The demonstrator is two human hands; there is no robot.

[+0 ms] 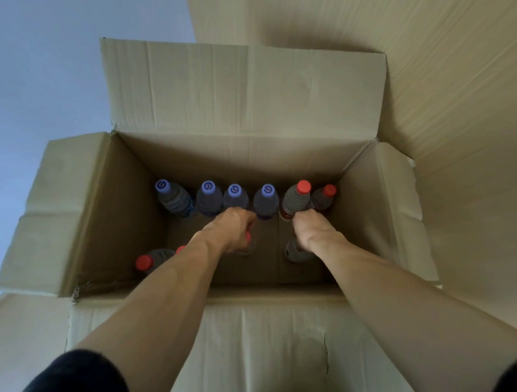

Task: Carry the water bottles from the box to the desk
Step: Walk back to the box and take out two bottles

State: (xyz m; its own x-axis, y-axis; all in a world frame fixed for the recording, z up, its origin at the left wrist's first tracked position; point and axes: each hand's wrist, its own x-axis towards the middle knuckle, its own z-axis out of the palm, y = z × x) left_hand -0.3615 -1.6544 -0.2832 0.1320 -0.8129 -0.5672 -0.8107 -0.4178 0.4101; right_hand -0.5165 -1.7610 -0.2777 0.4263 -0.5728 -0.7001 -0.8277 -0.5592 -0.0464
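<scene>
Two bare forearms, left hand (pixel 233 228) and right hand (pixel 314 230), extend from short black sleeves (pixel 81 382) that end above the elbows. No rings, watch or gloves are visible.

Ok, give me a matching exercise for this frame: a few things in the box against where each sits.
Things:
1. left hand
2. right hand
3. purple-capped bottles
4. lone red-capped bottle

Places:
A. near left corner of the box
B. row along the far wall
C. closed on a bottle near the middle
D. closed on a bottle at the right

Pairs: 1-C, 2-D, 3-B, 4-A
</scene>
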